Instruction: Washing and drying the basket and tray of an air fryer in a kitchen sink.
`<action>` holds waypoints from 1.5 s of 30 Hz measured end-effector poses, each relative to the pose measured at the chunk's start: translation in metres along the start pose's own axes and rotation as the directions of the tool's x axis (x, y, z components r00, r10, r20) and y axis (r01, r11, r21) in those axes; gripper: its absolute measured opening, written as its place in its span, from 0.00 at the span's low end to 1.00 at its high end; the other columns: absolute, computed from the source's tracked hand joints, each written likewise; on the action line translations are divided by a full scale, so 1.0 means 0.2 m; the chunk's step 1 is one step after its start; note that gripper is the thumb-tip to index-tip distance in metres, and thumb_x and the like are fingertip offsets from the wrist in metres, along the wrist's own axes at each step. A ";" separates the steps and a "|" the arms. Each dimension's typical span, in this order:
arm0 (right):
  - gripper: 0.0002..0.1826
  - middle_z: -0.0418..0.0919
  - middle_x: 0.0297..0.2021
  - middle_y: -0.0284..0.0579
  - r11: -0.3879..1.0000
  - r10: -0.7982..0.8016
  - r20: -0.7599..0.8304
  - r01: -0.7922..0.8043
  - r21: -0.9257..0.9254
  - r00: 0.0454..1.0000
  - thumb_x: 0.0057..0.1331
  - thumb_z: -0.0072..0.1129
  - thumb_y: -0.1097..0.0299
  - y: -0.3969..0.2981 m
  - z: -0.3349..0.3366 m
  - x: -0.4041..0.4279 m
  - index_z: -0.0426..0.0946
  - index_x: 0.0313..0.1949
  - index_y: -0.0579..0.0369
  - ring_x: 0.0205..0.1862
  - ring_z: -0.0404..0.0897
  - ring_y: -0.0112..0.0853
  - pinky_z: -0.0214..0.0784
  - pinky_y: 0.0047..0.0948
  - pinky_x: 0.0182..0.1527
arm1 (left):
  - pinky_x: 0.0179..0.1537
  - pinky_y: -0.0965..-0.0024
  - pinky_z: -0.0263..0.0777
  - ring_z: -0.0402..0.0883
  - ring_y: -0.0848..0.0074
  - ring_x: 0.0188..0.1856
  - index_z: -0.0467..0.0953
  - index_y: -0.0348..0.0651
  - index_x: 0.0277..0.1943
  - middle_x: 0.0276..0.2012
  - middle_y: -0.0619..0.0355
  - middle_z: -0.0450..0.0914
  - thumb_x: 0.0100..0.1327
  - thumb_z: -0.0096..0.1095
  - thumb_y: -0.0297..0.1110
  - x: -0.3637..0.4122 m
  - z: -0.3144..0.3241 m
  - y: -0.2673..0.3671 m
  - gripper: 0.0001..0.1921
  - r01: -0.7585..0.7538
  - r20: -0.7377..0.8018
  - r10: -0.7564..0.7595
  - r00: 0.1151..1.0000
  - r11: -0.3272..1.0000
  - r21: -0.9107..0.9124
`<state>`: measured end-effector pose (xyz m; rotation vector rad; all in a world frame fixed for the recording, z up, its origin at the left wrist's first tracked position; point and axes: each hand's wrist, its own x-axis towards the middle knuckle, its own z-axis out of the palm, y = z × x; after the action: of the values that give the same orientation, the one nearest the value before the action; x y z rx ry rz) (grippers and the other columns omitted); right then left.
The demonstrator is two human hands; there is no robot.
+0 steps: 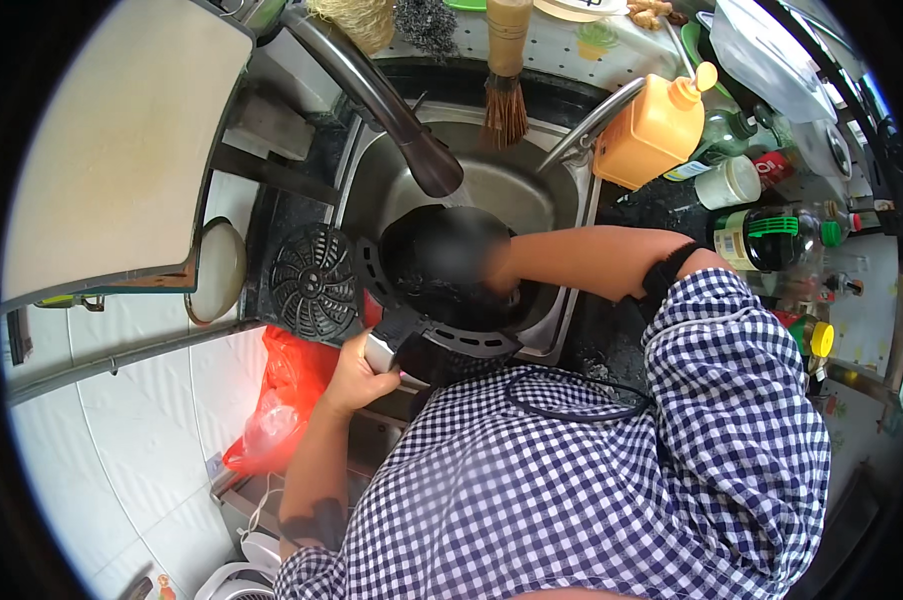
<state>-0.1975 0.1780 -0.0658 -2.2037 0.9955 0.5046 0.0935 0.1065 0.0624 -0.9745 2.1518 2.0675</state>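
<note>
A black air fryer basket (481, 345) is tilted over the steel sink (489, 180). My left hand (358, 379) is closed around its handle (380, 351), which has a light-coloured panel. Reaching into the basket from the right, my right hand (502, 276) is partly blurred, and its fingers cannot be made out. Whether it holds anything is hidden. Water runs from the dark faucet (430, 161) at the basket's far side. Left of the basket, a round black slotted crisper plate (314, 281) lies on the dark counter.
A whisk brush (505, 105) hangs bristles-down at the sink's back edge. An orange jug (646, 135) stands at the right corner, near a soy sauce bottle (766, 236) and several other containers. A red plastic bag (286, 397) hangs at left, below a pale board (121, 142).
</note>
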 end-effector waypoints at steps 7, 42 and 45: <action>0.29 0.79 0.41 0.53 0.946 0.240 0.091 -0.253 0.201 0.967 0.65 0.43 0.43 -0.12 -0.15 -0.19 0.78 0.42 0.59 0.49 0.75 0.44 0.64 0.41 0.52 | 0.34 0.79 0.67 0.70 0.88 0.32 0.73 0.35 0.42 0.30 0.67 0.74 0.43 0.58 0.19 -0.04 0.01 -0.01 0.18 0.015 -0.063 -0.019 0.998 0.998 -0.060; 0.07 0.77 0.29 0.30 0.204 0.284 -0.132 0.075 0.976 0.950 0.62 0.58 0.68 -0.39 -0.15 -0.56 0.78 0.35 0.58 0.33 0.72 0.19 0.64 0.21 0.40 | 0.28 0.70 0.69 0.76 0.74 0.23 0.72 0.34 0.35 0.22 0.53 0.76 0.40 0.60 0.24 0.05 0.10 0.19 0.14 -0.146 -0.012 0.155 0.988 0.955 0.258; 0.04 0.73 0.28 0.23 -0.010 0.202 -0.224 0.230 0.973 0.953 0.62 0.57 0.68 -0.39 -0.23 -0.50 0.76 0.32 0.54 0.33 0.67 0.14 0.59 0.18 0.39 | 0.27 0.70 0.69 0.76 0.74 0.23 0.72 0.34 0.35 0.21 0.53 0.76 0.39 0.60 0.24 0.05 0.11 0.20 0.15 -0.149 -0.013 0.157 0.988 0.961 0.233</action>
<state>-0.1979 0.2356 0.0568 -0.8193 0.9545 -0.5849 0.0591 0.1191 0.0924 -0.8441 2.4870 1.8104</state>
